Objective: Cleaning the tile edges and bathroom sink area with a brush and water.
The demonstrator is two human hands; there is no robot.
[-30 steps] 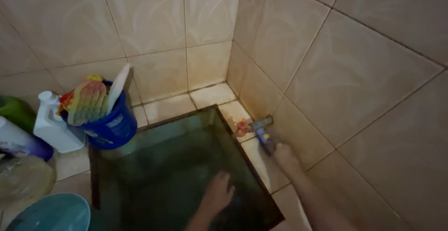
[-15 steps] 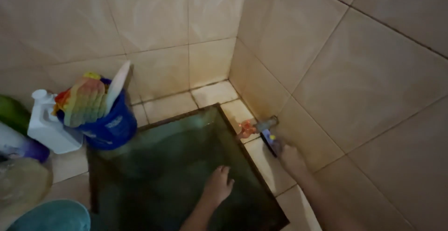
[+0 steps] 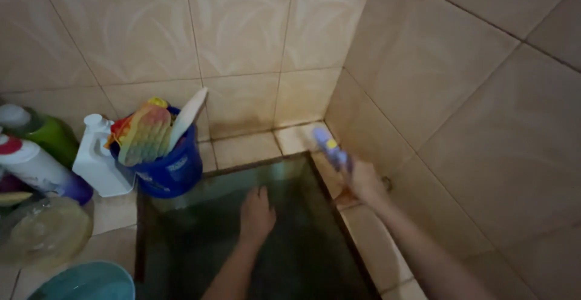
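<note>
Low centre of frame: our left hand (image 3: 256,214) lies flat, fingers spread open, over the dark water of the tiled tank (image 3: 363,239). Right of centre: our right hand (image 3: 364,181) is closed around a purple brush (image 3: 330,147), probably a toothbrush; blur hides detail. Its head points toward the corner ledge. Farther left: blue bucket (image 3: 172,170), white jug (image 3: 100,164), green bottle (image 3: 45,133).

A home bathroom corner. Glossy beige wall tiles (image 3: 254,27) meet at a corner above a tiled, water-filled basin (image 3: 260,245) with a tiled rim (image 3: 254,148). On the rim's left side stand a blue bucket (image 3: 172,170), a white jug (image 3: 100,161) and cleaning bottles (image 3: 36,164).
</note>
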